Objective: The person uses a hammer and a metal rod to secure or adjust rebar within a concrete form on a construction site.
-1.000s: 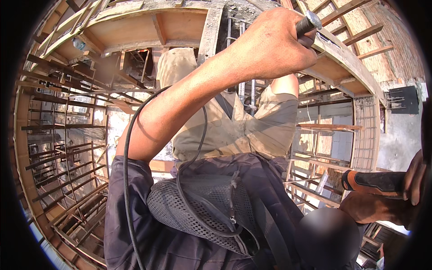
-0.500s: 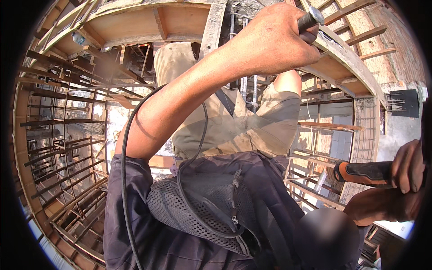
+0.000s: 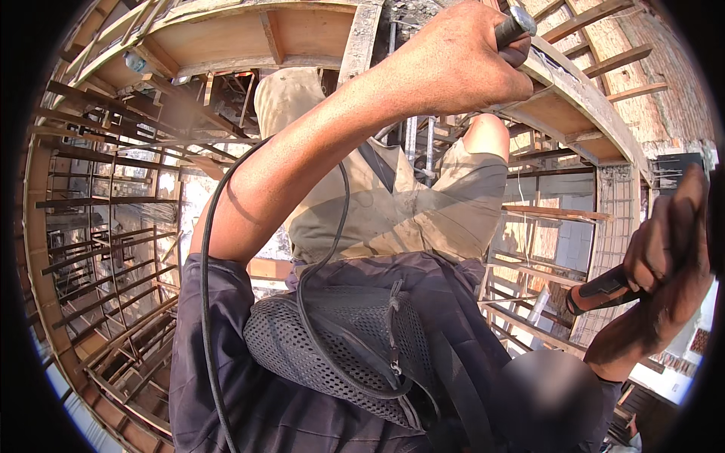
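Note:
My left arm reaches across to the upper middle, where my left hand [image 3: 468, 64] is closed around a chisel [image 3: 516, 28]. Only the chisel's dark round shank and shiny blunt end stick out of the fist; its other end is hidden. At the far right my right hand [image 3: 668, 241], a little blurred, grips a hammer by its black and orange handle [image 3: 602, 290]. The handle slants, butt end down and toward the left. The hammer's head is not visible in the dark rim. The two hands are well apart.
A black mesh pouch [image 3: 325, 359] lies against my torso, with a black cable [image 3: 208, 302] looping past my left arm. Timber formwork [image 3: 310, 34] runs along the top. Rebar grids and wooden bars [image 3: 113, 204] fill the left; a rebar cage [image 3: 610, 226] stands right.
My right hand has swung upward, and the hammer handle has gone from nearly level to slanted. My left hand with the chisel has shifted only slightly up and left.

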